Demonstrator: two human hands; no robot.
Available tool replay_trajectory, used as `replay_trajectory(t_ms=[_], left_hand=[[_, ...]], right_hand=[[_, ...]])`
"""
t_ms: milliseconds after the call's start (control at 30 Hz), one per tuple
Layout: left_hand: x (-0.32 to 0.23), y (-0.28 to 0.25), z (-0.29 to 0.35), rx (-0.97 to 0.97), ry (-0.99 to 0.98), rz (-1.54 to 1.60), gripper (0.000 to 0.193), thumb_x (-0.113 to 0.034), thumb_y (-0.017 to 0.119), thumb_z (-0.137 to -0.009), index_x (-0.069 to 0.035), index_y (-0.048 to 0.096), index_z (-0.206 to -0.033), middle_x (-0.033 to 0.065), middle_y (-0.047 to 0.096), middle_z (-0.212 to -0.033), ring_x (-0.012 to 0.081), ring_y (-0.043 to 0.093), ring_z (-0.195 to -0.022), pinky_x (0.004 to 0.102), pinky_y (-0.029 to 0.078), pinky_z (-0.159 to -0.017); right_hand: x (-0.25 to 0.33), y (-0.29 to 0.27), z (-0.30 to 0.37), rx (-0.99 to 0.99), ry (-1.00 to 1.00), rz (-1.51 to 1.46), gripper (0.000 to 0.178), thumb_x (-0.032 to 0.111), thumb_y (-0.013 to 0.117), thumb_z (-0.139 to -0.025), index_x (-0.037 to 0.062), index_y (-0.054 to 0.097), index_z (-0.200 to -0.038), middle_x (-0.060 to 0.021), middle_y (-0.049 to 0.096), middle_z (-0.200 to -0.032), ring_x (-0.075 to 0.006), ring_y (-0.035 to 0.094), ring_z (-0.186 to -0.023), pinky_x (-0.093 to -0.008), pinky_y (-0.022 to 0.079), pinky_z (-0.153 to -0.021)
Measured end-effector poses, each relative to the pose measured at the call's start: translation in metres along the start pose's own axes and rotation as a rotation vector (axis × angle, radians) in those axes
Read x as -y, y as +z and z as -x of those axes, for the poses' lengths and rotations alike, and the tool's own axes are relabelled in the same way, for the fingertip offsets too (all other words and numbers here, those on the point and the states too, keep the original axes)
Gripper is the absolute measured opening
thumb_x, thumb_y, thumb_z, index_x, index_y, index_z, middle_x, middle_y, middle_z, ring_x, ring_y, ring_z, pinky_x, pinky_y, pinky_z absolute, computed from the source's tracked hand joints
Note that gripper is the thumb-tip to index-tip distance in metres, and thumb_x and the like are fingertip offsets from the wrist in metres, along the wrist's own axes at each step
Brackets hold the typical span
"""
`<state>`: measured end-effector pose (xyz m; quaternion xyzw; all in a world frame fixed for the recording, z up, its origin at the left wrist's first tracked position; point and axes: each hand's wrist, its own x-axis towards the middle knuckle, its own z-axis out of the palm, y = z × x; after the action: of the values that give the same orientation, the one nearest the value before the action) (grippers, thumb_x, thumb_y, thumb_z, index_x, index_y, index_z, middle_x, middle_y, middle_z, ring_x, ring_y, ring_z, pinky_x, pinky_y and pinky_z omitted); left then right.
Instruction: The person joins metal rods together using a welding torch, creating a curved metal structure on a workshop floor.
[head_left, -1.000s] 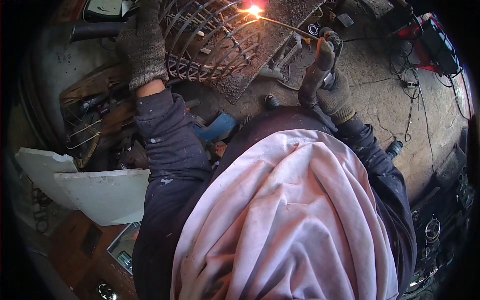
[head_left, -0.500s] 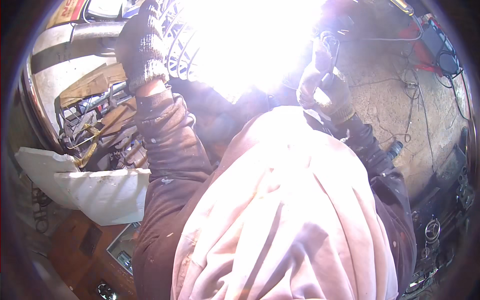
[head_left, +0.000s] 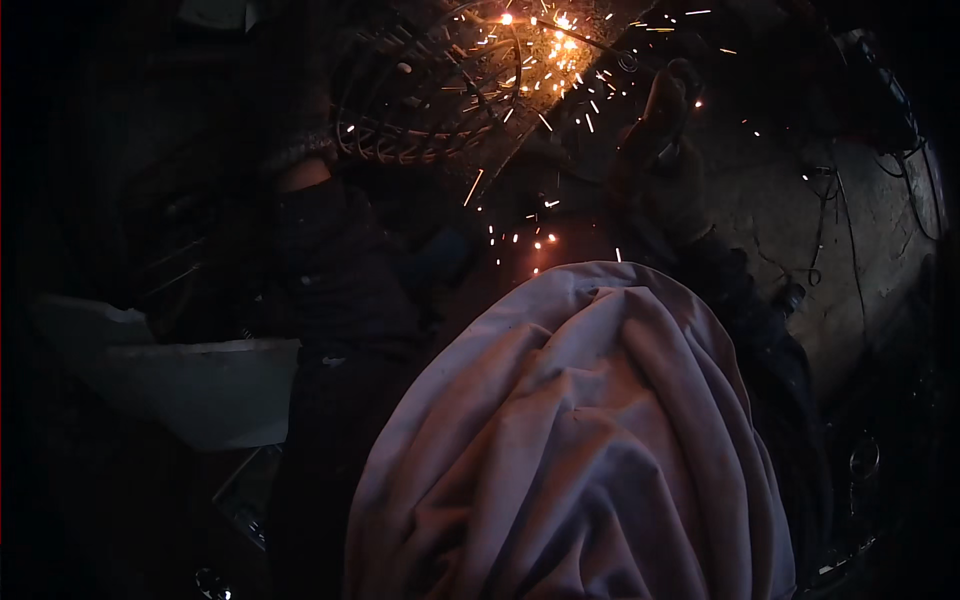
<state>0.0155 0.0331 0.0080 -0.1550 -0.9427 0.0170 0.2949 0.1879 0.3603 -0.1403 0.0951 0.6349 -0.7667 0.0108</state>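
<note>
Bright orange sparks fly from a glowing spot on a metal workpiece of curved, ribbed bars point(head_left: 420, 150) at the top middle. My gloved right hand point(head_left: 665, 165), right of the sparks, is closed round a welding electrode holder point(head_left: 677, 85). From there a thin electrode point(head_left: 590, 40) slants left toward the glow. At the left side of the bars is my gloved left hand point(head_left: 300, 125), almost lost in the dark; its fingers do not show. A strip of bare wrist is visible below that glove. Pale draped cloth point(head_left: 570, 430) fills the lower middle.
White board pieces point(head_left: 210, 390) stand at the left. Cables point(head_left: 825, 220) lie on the concrete floor point(head_left: 780, 230) at right, below a dark boxy machine point(head_left: 880, 90). Dark metal parts point(head_left: 863, 460) lie at the lower right. Sparks also drop near the cloth.
The blinding white arc has gone out, leaving an orange glow and flying sparks, and the whole scene has turned dark. Both arms stay nearly where they were.
</note>
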Motion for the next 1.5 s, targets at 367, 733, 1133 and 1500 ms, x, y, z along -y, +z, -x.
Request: replay_trajectory(t_ms=[367,733,1133,1500], left_hand=[[0.015,0.003,-0.006,0.007,0.203,-0.356,0.026,-0.023,0.058,-0.09,-0.019,0.06,-0.116,0.0142,0.068,-0.093,0.0309,0.067,-0.081,0.0387,0.053,-0.069],[-0.031,-0.031,0.001,0.011,-0.678,0.465,0.052,-0.045,0.067,-0.084,0.004,0.069,-0.1,0.0117,0.07,-0.092,0.0184,0.062,-0.082,0.0308,0.047,-0.075],[-0.044,-0.033,0.002,-0.062,-0.705,0.633,0.061,-0.053,0.068,-0.08,0.004,0.07,-0.098,0.0132,0.07,-0.088,0.0196,0.062,-0.078,0.0333,0.046,-0.073],[-0.018,-0.017,0.005,-0.056,-0.719,0.674,0.041,-0.036,0.07,-0.084,0.002,0.07,-0.099,0.0076,0.069,-0.085,0.016,0.061,-0.073,0.0298,0.048,-0.065]], right_hand=[[-0.007,-0.01,0.001,0.009,-0.065,0.245,0.039,0.009,0.071,-0.07,0.001,0.062,-0.107,-0.006,0.068,-0.091,-0.0121,0.064,-0.084,-0.0291,0.052,-0.074],[-0.002,-0.006,0.0,0.075,-0.031,0.12,0.049,0.01,0.077,-0.067,0.0006,0.061,-0.112,-0.0076,0.069,-0.098,-0.014,0.065,-0.091,-0.0293,0.051,-0.082],[0.011,0.001,-0.005,0.111,-0.089,0.27,0.048,0.014,0.076,-0.067,0.0015,0.061,-0.111,-0.0082,0.069,-0.098,-0.0151,0.066,-0.091,-0.0297,0.051,-0.082],[0.005,-0.004,-0.008,0.159,-0.19,0.376,0.049,0.018,0.075,-0.067,-0.0002,0.061,-0.111,-0.0108,0.066,-0.088,-0.0182,0.064,-0.082,-0.0316,0.051,-0.076]])
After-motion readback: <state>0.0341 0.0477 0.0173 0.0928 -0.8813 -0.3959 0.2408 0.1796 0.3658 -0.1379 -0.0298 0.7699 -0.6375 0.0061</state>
